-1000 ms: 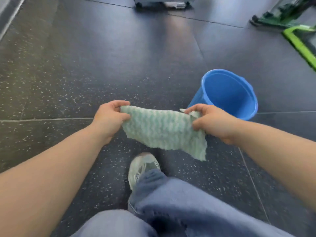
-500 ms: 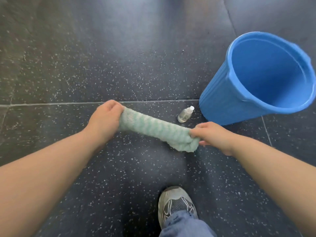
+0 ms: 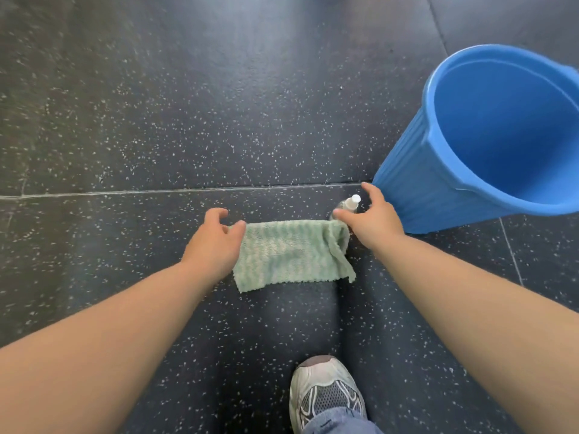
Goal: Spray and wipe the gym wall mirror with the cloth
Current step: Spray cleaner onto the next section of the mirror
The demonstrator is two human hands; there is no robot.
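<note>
Head view. One pale green ribbed cloth (image 3: pixel 291 255) lies spread on the dark speckled floor (image 3: pixel 156 104), long axis running left to right, its short sides toward the two hands. The right end is folded over on itself, and the near right corner sticks out in a point.

Left hand (image 3: pixel 213 242) is over the cloth's left end, palm down, fingers loosely curved and spread. The thumb tip is at the cloth's top left corner, but nothing is pinched or gripped.

Right hand (image 3: pixel 374 220) is at the cloth's right end, fingers apart and reaching. Thumb and forefinger sit either side of one small clear bottle (image 3: pixel 351 203) without closing on it, so the hand holds nothing. The bottle has a white cap pointing up and away from the person. It is mostly hidden by the hand, and any label is too small to read.

One blue ribbed bucket (image 3: pixel 416 189) stands just right of the bottle, its mouth facing up toward the camera.

One grey mesh shoe (image 3: pixel 326 389) under a denim cuff (image 3: pixel 338 422) is near the bottom edge, toe pointing toward the cloth.
</note>
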